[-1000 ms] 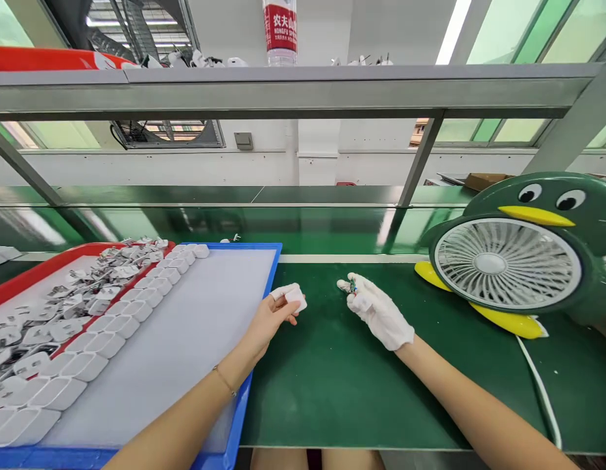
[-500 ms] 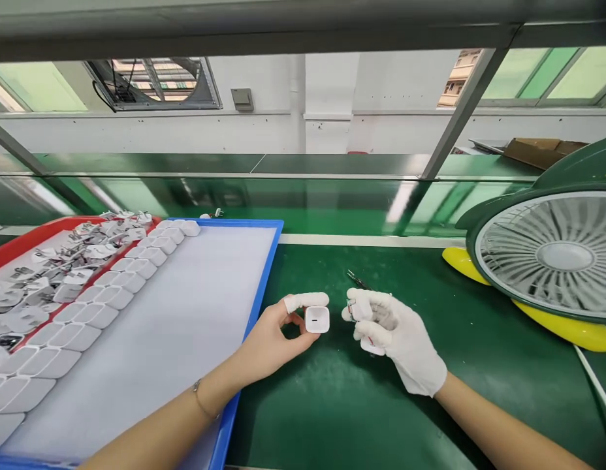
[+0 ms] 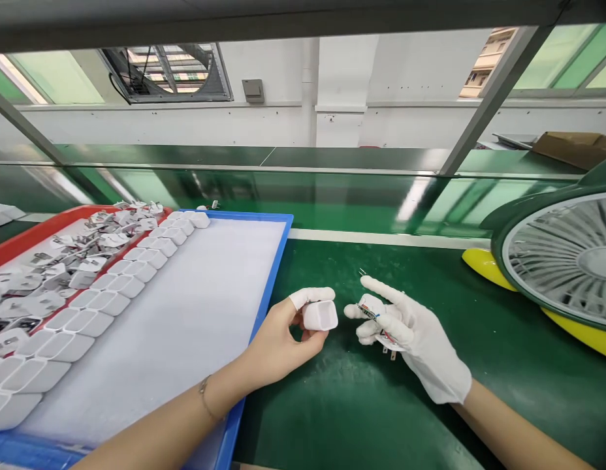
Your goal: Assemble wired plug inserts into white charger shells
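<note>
My left hand (image 3: 283,336) is bare, with a white cot on the index fingertip, and pinches a small white charger shell (image 3: 320,315) above the green mat. My right hand (image 3: 411,333) wears a white glove and holds a small plug insert with a circuit board and metal prongs (image 3: 381,326) between thumb and fingers, its index finger stretched out. The two parts are a few centimetres apart, with the shell's open end facing the insert.
A blue tray (image 3: 271,274) with a white liner holds rows of white shells (image 3: 111,287) at the left. Behind it a red tray (image 3: 33,228) is piled with plug inserts. A green-and-yellow penguin-shaped fan (image 3: 562,261) stands at the right. A green conveyor (image 3: 332,196) runs behind.
The view has tilted down and closer. Both hands have come nearer to me and toward each other. My left hand has turned the shell. The right index finger has stretched out.
</note>
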Action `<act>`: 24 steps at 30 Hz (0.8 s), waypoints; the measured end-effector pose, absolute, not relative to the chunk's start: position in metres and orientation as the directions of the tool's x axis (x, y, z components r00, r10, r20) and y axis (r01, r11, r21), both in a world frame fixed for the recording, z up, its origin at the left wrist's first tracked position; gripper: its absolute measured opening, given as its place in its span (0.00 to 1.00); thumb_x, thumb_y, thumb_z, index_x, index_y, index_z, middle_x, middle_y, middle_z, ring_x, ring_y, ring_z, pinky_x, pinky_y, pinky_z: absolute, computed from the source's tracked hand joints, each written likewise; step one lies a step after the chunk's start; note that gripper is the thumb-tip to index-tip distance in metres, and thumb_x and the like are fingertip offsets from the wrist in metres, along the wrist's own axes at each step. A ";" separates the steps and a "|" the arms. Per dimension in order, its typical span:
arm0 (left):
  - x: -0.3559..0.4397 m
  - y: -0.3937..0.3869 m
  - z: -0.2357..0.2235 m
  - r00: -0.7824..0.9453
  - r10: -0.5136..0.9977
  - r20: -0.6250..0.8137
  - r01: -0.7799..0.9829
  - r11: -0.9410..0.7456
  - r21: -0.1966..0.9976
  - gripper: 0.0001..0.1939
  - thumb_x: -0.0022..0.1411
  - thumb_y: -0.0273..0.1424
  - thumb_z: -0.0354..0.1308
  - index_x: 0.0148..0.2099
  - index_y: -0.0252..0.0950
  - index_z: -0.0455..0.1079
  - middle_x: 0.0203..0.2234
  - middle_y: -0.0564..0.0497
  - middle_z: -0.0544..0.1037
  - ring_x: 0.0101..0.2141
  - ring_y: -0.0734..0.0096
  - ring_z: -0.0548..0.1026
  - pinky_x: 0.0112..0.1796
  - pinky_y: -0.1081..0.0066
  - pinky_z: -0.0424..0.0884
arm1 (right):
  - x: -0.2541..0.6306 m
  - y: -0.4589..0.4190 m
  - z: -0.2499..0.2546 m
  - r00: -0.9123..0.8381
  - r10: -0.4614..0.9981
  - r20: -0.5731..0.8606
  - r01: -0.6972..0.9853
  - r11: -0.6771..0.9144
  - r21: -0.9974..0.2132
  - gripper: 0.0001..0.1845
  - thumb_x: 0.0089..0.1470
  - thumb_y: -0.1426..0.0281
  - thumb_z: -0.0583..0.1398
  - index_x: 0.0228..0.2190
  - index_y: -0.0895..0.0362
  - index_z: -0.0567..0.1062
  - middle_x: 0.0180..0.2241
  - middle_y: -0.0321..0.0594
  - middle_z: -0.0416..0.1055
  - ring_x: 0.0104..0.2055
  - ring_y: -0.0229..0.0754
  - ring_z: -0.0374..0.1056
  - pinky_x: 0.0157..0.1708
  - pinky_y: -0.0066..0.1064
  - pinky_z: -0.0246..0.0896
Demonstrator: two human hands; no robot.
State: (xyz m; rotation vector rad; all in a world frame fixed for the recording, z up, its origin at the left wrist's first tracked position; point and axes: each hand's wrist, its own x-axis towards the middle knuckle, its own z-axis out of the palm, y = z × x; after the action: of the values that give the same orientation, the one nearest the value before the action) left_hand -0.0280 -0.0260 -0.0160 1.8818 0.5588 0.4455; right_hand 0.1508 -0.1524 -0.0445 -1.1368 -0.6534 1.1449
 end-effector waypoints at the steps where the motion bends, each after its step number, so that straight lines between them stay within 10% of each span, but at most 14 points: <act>1: -0.028 -0.025 -0.015 0.815 0.580 0.017 0.183 -0.284 0.941 0.21 0.57 0.27 0.56 0.55 0.38 0.64 0.39 0.49 0.74 0.36 0.68 0.73 0.36 0.70 0.71 | 0.151 -0.152 -0.045 0.325 0.939 -0.112 -0.372 0.018 -0.928 0.34 0.53 0.61 0.64 0.57 0.54 0.59 0.34 0.46 0.75 0.28 0.42 0.69 0.20 0.28 0.55; 9: -0.029 -0.015 -0.014 0.856 0.458 -0.242 0.202 0.136 0.970 0.27 0.63 0.32 0.53 0.62 0.39 0.52 0.40 0.50 0.72 0.37 0.72 0.74 0.46 0.65 0.68 | 0.152 -0.156 -0.043 0.315 0.930 -0.190 -0.389 -0.056 -0.920 0.24 0.46 0.67 0.70 0.46 0.56 0.72 0.37 0.49 0.76 0.32 0.44 0.71 0.18 0.22 0.54; 16: -0.029 -0.032 -0.012 0.892 0.453 0.016 0.201 -0.425 0.883 0.14 0.61 0.29 0.54 0.50 0.42 0.62 0.36 0.54 0.72 0.33 0.75 0.71 0.34 0.74 0.68 | 0.142 -0.164 -0.046 0.416 0.878 0.235 0.110 0.208 -0.972 0.21 0.49 0.77 0.65 0.44 0.44 0.75 0.49 0.37 0.70 0.43 0.41 0.71 0.39 0.29 0.69; 24: -0.035 -0.036 -0.021 0.926 0.337 0.168 0.115 -0.677 0.727 0.24 0.60 0.22 0.52 0.56 0.46 0.56 0.36 0.55 0.68 0.27 0.79 0.66 0.29 0.76 0.66 | 0.137 -0.171 -0.056 0.233 0.853 0.467 0.457 0.328 -0.827 0.35 0.55 0.79 0.59 0.59 0.42 0.57 0.39 0.35 0.73 0.36 0.38 0.70 0.38 0.30 0.69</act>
State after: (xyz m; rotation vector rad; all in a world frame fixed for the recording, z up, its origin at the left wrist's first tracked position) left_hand -0.0349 -0.0361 -0.0206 2.3068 0.3192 0.3715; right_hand 0.1371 -0.1708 -0.0560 -1.3023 -1.4000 0.4184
